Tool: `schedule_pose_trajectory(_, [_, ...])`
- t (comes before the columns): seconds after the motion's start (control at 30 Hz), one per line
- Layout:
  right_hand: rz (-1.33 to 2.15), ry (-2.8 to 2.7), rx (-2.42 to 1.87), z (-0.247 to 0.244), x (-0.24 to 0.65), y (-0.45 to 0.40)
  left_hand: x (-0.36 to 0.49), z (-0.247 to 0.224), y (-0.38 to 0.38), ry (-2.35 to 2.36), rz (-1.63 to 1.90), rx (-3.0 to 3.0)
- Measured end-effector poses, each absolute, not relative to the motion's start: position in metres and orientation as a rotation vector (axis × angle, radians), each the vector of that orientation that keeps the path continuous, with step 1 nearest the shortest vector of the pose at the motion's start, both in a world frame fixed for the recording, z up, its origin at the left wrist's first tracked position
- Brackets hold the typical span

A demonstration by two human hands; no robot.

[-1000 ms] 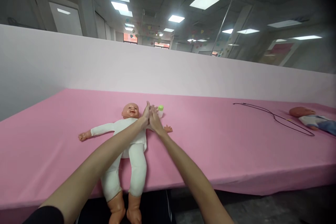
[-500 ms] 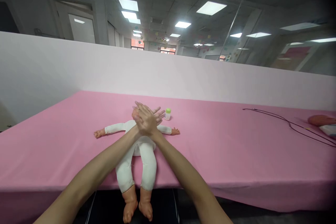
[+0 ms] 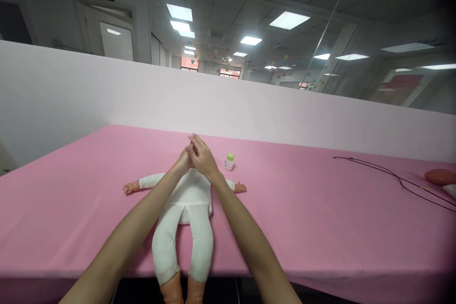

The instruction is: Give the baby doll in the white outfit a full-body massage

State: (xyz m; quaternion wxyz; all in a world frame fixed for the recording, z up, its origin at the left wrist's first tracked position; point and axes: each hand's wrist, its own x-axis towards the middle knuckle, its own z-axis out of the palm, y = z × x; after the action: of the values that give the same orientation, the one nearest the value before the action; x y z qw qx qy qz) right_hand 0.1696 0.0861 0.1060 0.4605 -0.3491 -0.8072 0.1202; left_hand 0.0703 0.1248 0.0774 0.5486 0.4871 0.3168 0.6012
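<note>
Near the middle of the pink worktop (image 3: 302,209), close to its near edge, a baby doll (image 3: 185,199) lies on its back in a white suit. Its arms stretch out to both sides, and its legs run toward the near edge, with the feet (image 3: 176,292) past it. The person's two bare forearms reach in from the bottom corners and meet above the doll's upper chest. The right hand (image 3: 203,156) lies across the left hand (image 3: 183,161), its fingers (image 3: 195,141) straight and pressed together, pointing toward the far edge. The left hand is mostly hidden, so I cannot tell how its fingers stand. Together the hands cover the doll's head, and I cannot tell whether they touch the doll. Just beyond the doll's left arm stands a small bottle (image 3: 229,162) with a green cap, upright and apart from the hands. Well off to the right lie a thin black cable (image 3: 388,174) and, at the frame's edge, part of a second doll (image 3: 440,176). A pale pink panel (image 3: 228,104) runs along the far edge.
</note>
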Motion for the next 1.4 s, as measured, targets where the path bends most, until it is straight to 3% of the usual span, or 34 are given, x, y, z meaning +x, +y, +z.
schedule_pose_trajectory(0.17, [0.396, -1.812, -1.199, 0.103, 0.200, 0.127, 0.022, 0.059, 0.160, 1.264, 1.622, 1.422])
schedule_pose_trajectory(0.4, [0.609, -1.744, -1.378, 0.045, 0.205, 0.165, 0.012, 0.031, 0.165, 1.587, 1.390, 1.653])
schedule_pose_trajectory(0.57, [0.956, -1.719, -1.135, 0.028, 0.198, 0.169, 0.014, 0.036, 0.154, 1.663, 1.207, 1.880])
schedule_pose_trajectory(0.8, [1.047, -1.538, -1.150, 0.031, 0.194, 0.167, 0.018, 0.038, 0.149, 1.745, 1.253, 1.768])
schedule_pose_trajectory(1.07, [0.980, -1.417, -1.193, 0.017, 0.192, 0.177, 0.011, 0.031, 0.157, 1.754, 1.252, 1.736])
schedule_pose_trajectory(1.4, [0.988, -1.520, -1.219, 0.034, 0.192, 0.163, 0.017, 0.035, 0.149, 1.663, 1.315, 1.699])
